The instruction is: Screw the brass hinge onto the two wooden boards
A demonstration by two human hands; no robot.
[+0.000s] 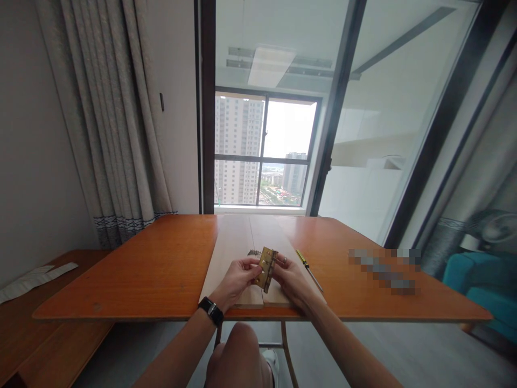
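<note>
Both hands, the left hand (236, 276) and right hand (291, 276), are pinching the brass hinge (266, 268) in their fingers, so squaring its knuckle over the seam between the two wooden boards (242, 253) is looking wise

Orange table (161, 269) before a daylit window (262, 151), curtain (117, 134) at left.

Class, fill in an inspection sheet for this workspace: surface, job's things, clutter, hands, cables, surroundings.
Surface: orange wooden table, two pale boards side by side on it.
Job's things: brass hinge, held partly folded above the boards; screws beside it.
Clutter: screwdriver right of the boards.
Hands: left hand and right hand both grip the hinge.
Cables: nothing seen.
Surroundings: curtain, window, fan.
</note>
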